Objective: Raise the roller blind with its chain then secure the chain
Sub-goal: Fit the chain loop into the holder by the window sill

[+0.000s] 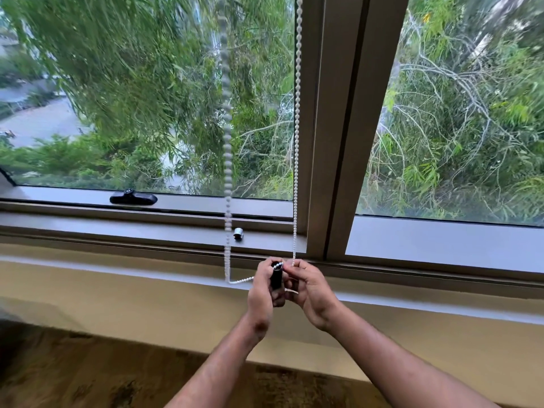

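- Looking down from the head view, the white beaded plastic chain (pixel 296 142) hung in two strands before the glass, looping low at the sill's front edge (pixel 147 270).
- The left hand (pixel 260 293) was closed round a small black oblong chain holder (pixel 276 278), gripping it upright.
- The right hand (pixel 306 287) pinched the chain's right strand against the holder's top, touching the left hand.
- A black window latch (pixel 133 198) lay on the lower frame rail, well left of the hands.
- A small silver metal fitting (pixel 238 234) sat on the sill just beside the left strand.
- The blind itself was out of view.
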`<act>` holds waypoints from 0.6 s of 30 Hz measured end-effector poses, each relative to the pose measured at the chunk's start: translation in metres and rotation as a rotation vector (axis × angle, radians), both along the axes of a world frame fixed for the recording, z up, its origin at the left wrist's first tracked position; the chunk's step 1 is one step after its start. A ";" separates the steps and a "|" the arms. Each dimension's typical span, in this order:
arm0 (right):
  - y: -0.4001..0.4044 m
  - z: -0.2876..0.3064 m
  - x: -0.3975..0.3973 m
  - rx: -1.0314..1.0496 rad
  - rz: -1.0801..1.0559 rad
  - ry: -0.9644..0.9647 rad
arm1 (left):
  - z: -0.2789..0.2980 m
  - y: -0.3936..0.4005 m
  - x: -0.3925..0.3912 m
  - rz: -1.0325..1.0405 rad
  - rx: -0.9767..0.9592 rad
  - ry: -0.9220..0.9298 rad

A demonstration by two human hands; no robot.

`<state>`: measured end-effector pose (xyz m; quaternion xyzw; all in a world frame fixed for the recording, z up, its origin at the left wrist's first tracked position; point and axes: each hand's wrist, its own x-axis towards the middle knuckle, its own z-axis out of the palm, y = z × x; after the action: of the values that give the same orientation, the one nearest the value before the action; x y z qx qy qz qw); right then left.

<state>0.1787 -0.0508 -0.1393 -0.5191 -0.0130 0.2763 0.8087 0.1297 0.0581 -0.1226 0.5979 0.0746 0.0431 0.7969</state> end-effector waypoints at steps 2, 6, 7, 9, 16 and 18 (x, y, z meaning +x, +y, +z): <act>-0.002 0.000 0.001 0.093 0.005 0.062 | 0.003 0.000 -0.001 -0.002 -0.035 -0.038; -0.009 0.002 0.005 0.150 -0.001 0.144 | 0.004 0.004 -0.005 0.024 -0.013 -0.074; -0.008 0.003 0.008 0.085 -0.018 0.126 | 0.003 0.006 -0.006 0.048 -0.002 -0.071; 0.000 0.011 0.015 -0.051 -0.061 0.048 | 0.001 0.012 -0.006 0.100 0.014 -0.063; 0.055 0.035 0.050 -0.500 -0.100 -0.483 | 0.001 0.038 -0.015 0.247 0.003 -0.078; 0.066 0.035 0.060 -0.697 -0.072 -0.745 | 0.000 0.044 -0.016 0.272 -0.007 -0.076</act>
<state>0.2383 0.0152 -0.1045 -0.8214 -0.1894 0.0325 0.5370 0.1133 0.1020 -0.1224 0.5776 0.1246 0.1731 0.7880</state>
